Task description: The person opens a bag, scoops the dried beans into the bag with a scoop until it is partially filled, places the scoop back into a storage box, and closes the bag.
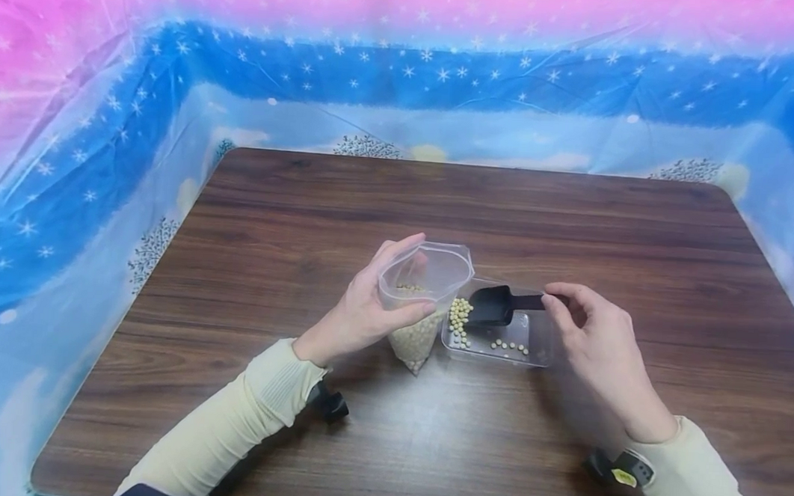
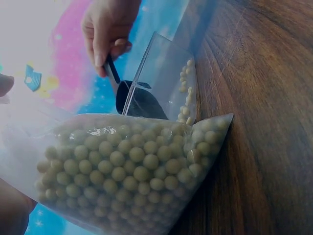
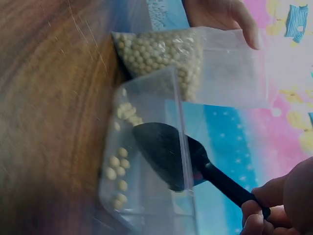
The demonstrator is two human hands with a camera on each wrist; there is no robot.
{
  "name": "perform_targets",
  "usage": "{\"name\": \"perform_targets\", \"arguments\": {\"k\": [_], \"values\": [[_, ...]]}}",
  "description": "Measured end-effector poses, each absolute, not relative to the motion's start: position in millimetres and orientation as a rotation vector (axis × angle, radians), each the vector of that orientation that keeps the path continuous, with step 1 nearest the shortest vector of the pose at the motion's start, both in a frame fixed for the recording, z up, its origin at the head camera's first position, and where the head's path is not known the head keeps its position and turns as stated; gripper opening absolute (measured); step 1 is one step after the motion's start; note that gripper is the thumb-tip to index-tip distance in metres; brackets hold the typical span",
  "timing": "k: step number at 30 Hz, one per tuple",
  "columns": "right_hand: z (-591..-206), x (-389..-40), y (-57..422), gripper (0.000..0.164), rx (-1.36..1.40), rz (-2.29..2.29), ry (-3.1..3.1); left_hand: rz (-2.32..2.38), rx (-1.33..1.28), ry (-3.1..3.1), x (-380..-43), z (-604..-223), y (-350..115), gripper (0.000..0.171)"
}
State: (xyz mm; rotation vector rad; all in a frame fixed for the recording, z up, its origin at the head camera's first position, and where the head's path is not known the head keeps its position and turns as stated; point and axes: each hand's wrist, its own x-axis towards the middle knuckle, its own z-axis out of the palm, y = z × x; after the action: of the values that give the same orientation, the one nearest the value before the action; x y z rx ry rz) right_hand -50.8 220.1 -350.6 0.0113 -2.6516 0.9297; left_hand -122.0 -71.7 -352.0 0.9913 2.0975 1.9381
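Observation:
A clear plastic bag [image 1: 416, 345], its lower part full of round, pale yellow-green balls like dried peas, stands with its mouth spread wide. My left hand [image 1: 356, 306] holds it by the mouth, thumb on the near side and fingers behind. Right beside it is a clear plastic box [image 1: 537, 356]. Inside lie loose balls [image 1: 459, 320], most heaped at the left end and several along the near side. My right hand [image 1: 597, 345] pinches the handle of a black scoop [image 1: 493, 307] from the right. The scoop's pan dips into the box, its front edge at the heap.
A brown wood-grain table [image 1: 291, 220] carries everything. Behind and beside it hangs a pink and blue snowflake cloth [image 1: 419, 77]. Black wrist devices show under both sleeves, the right one [image 1: 631, 468] close above the tabletop.

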Motion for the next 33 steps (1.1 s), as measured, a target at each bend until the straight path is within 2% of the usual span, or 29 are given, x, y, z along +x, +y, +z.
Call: {"name": "perform_targets", "arguments": {"k": [9, 14, 24, 33], "values": [[-369, -52, 228, 0.033, -0.024, 1.227, -2.746, 1.938, 0.985, 2.095, -122, -353, -71, 0.082], [-372, -53, 236, 0.031, 0.021, 1.491, -2.718, 1.935, 0.989, 2.106, -122, -353, -71, 0.081], [-377, -52, 243, 0.028, -0.016, 1.557, -2.745, 1.938, 1.0, 2.113, -123, -354, -72, 0.08], [-385, -52, 252, 0.032, -0.166, 1.876, -2.607, 1.948, 0.992, 2.094, -123, -354, -73, 0.081]]}}
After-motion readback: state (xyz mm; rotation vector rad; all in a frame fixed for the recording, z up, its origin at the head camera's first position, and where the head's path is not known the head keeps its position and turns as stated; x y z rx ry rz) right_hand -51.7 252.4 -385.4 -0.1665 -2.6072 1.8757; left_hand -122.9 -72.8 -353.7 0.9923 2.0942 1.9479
